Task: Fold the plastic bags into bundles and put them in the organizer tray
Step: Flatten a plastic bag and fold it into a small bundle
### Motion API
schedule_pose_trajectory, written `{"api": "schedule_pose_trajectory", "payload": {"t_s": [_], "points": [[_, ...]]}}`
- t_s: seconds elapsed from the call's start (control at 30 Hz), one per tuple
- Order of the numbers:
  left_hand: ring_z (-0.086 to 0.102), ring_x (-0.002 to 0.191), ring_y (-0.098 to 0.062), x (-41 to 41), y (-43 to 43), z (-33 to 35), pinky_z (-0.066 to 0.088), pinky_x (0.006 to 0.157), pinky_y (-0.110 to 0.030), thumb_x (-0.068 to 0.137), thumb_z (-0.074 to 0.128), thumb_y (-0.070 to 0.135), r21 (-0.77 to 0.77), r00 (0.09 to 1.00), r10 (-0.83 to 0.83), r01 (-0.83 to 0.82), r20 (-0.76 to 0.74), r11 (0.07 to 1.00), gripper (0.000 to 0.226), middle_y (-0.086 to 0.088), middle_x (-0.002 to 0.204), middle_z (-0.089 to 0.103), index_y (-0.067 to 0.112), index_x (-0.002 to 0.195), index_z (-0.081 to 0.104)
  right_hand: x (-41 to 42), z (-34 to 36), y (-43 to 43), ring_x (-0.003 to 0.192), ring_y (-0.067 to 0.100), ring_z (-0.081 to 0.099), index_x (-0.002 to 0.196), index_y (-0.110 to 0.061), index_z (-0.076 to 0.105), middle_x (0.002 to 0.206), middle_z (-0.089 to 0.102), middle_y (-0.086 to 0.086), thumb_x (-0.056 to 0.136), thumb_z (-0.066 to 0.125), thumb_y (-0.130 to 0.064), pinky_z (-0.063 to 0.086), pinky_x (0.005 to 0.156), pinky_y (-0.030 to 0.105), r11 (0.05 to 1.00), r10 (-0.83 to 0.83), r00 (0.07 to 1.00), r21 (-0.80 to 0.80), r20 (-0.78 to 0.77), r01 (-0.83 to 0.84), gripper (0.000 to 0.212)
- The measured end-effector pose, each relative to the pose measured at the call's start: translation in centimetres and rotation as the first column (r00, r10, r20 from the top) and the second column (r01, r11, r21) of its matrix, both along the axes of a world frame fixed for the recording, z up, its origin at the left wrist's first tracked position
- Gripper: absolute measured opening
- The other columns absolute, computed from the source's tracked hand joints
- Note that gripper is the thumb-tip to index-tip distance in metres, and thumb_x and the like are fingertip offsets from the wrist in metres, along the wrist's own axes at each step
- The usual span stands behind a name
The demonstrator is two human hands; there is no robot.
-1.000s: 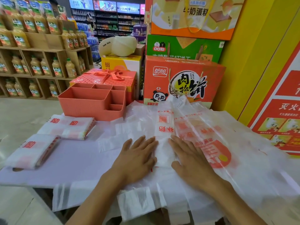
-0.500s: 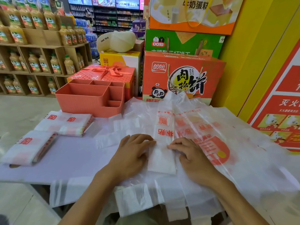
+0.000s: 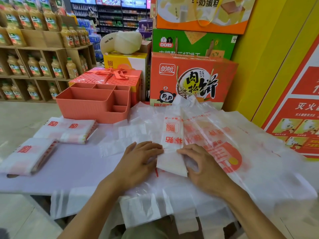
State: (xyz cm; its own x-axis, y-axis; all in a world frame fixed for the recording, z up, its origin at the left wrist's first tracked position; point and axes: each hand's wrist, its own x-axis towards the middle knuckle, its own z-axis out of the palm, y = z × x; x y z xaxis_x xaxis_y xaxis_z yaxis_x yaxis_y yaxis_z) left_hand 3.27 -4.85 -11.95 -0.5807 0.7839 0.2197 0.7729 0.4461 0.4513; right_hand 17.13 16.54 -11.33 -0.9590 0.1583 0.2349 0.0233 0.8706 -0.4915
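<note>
Two-handed pinch: left hand (image 3: 138, 163), right hand (image 3: 205, 168), fingers gripping bag strip (image 3: 170, 135) near end, mid-fold; next, fold onward into bundle, then organizer tray (image 3: 93, 107).

Red gift box (image 3: 110, 77) with ribbon bow, orange panda carton (image 3: 191, 80), cream pillow (image 3: 120, 41) — juice bottles (image 3: 34, 66) on wooden shelves

Plastic bags (image 3: 215, 135) — thin, translucent, crinkly; organizer tray (image 3: 93, 107) — matt ribbed plastic.

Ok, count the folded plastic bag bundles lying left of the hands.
3. One folded white-and-red plastic bag bundle lies nearest, far left; a second bundle and third bundle overlap side by side before the coral plastic organizer tray. Others may hide beneath.
</note>
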Motion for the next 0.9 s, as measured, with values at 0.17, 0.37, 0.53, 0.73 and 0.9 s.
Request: {"api": "schedule_pose_trajectory", "payload": {"t_s": [0.17, 0.37, 0.53, 0.73, 0.9], "points": [[0.021, 0.144, 0.008, 0.0, 0.0, -0.1, 0.009, 0.124, -0.041, 0.099, 0.039, 0.044, 0.017, 1.000, -0.007, 0.007, -0.027, 1.000, 0.044, 0.030, 0.150, 0.041, 0.042, 0.140, 0.055, -0.3, -0.1, -0.4, 0.131, 0.002, 0.031, 0.147, -0.044, 0.046, 0.145, 0.036, -0.020, 0.095, 0.071, -0.025, 0.031, 0.115, 0.023, 0.990, 0.033, 0.997, 0.136, 0.066, -0.042, 0.060], [0.029, 0.145, 0.004, 0.2, -0.1, -0.1, 0.020, 0.123, -0.040, 0.092, 0.062, 0.049, 0.056, 0.990, -0.086, 0.093, -0.112, 0.994, 0.045, 0.024, 0.146, 0.051, 0.035, 0.134, 0.062, -0.1, 0.3, -0.3, 0.121, 0.000, 0.046, 0.131, -0.032, 0.064, 0.124, 0.053, -0.029, 0.099, 0.061, -0.031, 0.043, 0.108, 0.029, 0.996, 0.061, 0.997, -0.066, -0.043, -0.064, 0.033], [0.060, 0.117, 0.002, -0.1, 0.1, 0.0, 0.049, 0.104, -0.035, 0.094, 0.070, 0.036, 0.182, 0.985, -0.084, 0.111, -0.150, 0.977, 0.019, 0.019, 0.121, 0.070, 0.031, 0.111, 0.078, 0.0, 0.5, -0.2, 0.111, -0.002, 0.051, 0.123, -0.035, 0.071, 0.115, 0.059, -0.027, 0.090, 0.069, -0.036, 0.047, 0.096, 0.023, 0.993, 0.092, 0.995, -0.065, -0.034, -0.094, 0.033], [0.064, 0.106, 0.000, -0.3, 0.2, 0.0, 0.052, 0.095, -0.032, 0.096, 0.065, 0.032, 0.210, 0.992, -0.111, 0.122, -0.063, 0.970, 0.016, 0.020, 0.109, 0.073, 0.030, 0.101, 0.080, -0.3, -0.1, 0.0, 0.104, -0.001, 0.060, 0.103, -0.024, 0.068, 0.106, 0.059, -0.010, 0.093, 0.073, -0.018, 0.056, 0.094, 0.026, 0.951, -0.024, 1.000, -0.310, -0.017, 0.017, 0.013], [0.061, 0.103, -0.005, -0.3, 0.2, 0.1, 0.050, 0.092, -0.033, 0.096, 0.056, 0.040, 0.220, 0.994, -0.092, 0.075, 0.066, 0.973, 0.028, 0.018, 0.104, 0.071, 0.026, 0.094, 0.080, -0.2, 1.0, -0.2, 0.086, 0.014, 0.064, 0.087, -0.016, 0.079, 0.094, 0.061, -0.010, 0.085, 0.075, -0.033, 0.058, 0.079, 0.039, 0.870, -0.089, 0.996, -0.486, 0.008, 0.081, 0.018]]}}
